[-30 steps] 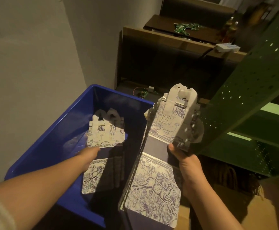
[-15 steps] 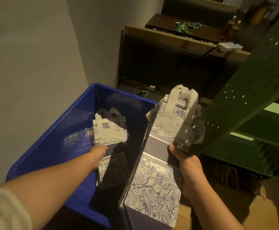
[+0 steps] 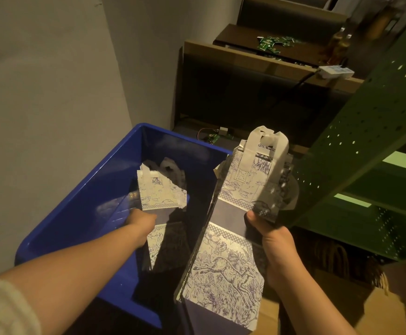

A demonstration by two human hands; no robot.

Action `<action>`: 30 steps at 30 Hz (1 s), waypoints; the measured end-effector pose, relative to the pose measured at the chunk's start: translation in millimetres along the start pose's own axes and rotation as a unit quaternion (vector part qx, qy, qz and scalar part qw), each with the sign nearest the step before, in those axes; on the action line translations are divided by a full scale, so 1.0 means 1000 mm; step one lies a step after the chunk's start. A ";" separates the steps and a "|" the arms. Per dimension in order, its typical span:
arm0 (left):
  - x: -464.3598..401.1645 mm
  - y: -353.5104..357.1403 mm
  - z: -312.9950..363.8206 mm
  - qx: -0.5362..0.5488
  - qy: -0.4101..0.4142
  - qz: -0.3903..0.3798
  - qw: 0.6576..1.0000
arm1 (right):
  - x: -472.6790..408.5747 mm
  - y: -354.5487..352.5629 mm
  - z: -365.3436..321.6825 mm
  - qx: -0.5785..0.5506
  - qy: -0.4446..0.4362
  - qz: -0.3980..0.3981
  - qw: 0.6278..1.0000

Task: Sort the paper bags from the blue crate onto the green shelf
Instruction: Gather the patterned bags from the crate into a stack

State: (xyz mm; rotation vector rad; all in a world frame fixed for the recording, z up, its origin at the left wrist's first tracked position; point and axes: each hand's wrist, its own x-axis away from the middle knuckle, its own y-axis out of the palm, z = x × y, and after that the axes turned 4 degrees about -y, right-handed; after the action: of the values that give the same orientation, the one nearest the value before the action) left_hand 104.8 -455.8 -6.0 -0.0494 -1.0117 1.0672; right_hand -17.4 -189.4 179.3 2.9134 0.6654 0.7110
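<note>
Two flat, light, easily creased bags: right hand (image 3: pixel 275 240) pinches one stack (image 3: pixel 236 213) beside the crate (image 3: pixel 81 213); left hand (image 3: pixel 140 220) grips another bag (image 3: pixel 159 189) inside it, mid-edge.

Your left hand (image 3: pixel 140 222) reaches into the blue crate (image 3: pixel 83 213), fingers gripping a printed paper bag (image 3: pixel 159 192) whose handles point away from them. Your right hand (image 3: pixel 273 240) pinches a stack of flat bags (image 3: pixel 233 226), thumb on top, beside the green shelf (image 3: pixel 371 146) just past your fingertips.
</note>
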 end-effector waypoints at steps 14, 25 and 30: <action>0.014 -0.012 0.002 0.017 -0.004 -0.145 0.989 | 0.006 0.005 -0.001 -0.011 0.007 -0.015 1.000; 0.049 -0.008 0.003 -0.089 0.109 -0.045 0.989 | 0.007 -0.006 -0.001 -0.013 0.003 -0.020 1.000; 0.097 -0.029 0.027 -0.060 0.228 -0.027 0.971 | 0.007 -0.009 -0.003 -0.019 0.005 -0.035 0.999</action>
State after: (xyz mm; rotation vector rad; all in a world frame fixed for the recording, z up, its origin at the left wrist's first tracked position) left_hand 115.7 -410.0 87.8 -0.3491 -0.6540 0.8883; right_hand -16.4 -178.6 183.8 2.8389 0.7421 0.7239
